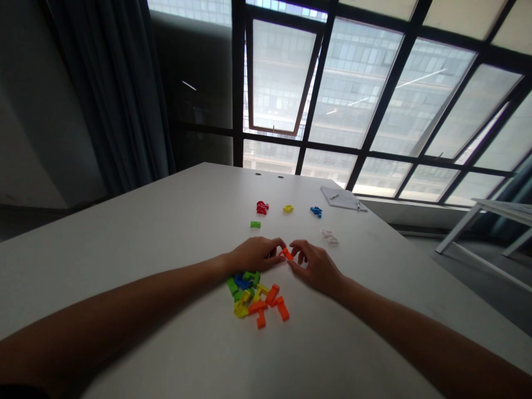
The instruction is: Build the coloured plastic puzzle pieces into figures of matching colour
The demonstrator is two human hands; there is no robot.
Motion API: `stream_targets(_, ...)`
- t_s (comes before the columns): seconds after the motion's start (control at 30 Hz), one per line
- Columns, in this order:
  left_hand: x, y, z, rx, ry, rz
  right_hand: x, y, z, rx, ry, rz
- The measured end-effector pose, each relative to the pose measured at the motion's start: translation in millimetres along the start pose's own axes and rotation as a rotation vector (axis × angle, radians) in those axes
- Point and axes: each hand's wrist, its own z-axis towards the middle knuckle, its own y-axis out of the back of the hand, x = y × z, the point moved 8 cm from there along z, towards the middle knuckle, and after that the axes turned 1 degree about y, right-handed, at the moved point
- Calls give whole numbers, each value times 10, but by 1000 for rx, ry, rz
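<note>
My left hand (253, 255) and my right hand (316, 269) meet over the white table (124, 233), with a small orange plastic puzzle piece (286, 254) pinched between their fingertips. Just below my left hand lies a loose pile of plastic pieces (253, 298) in green, blue, yellow and orange. Some of its blue and green pieces sit close to my left wrist. Farther out stand small groups of red pieces (261, 207), yellow pieces (288, 209), blue pieces (316, 211) and white pieces (330, 237), plus a green piece (255, 224).
A notepad with a pen (343, 198) lies near the table's far edge. Beyond that edge are a large gridded window (353, 94) and a dark curtain (112, 83). A white metal table frame (486, 221) stands on the floor at the right.
</note>
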Motion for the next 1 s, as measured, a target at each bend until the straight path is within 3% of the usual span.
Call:
stream_targets(0.27, 92, -16, -4, -15, 124, -21, -314, 126, 75, -25, -132, -214)
stream_targets(0.83, 49, -9, 0, 13, 100, 8, -772, -155, 255, 491, -396, -567)
stream_targets(0.93, 47, -4, -2, 10, 100, 4, -838, -193, 322, 455, -400, -544)
stream_targets(1.0, 45, -1, -3, 8, 100, -1, -855, -176, 338, 351, -377, -517)
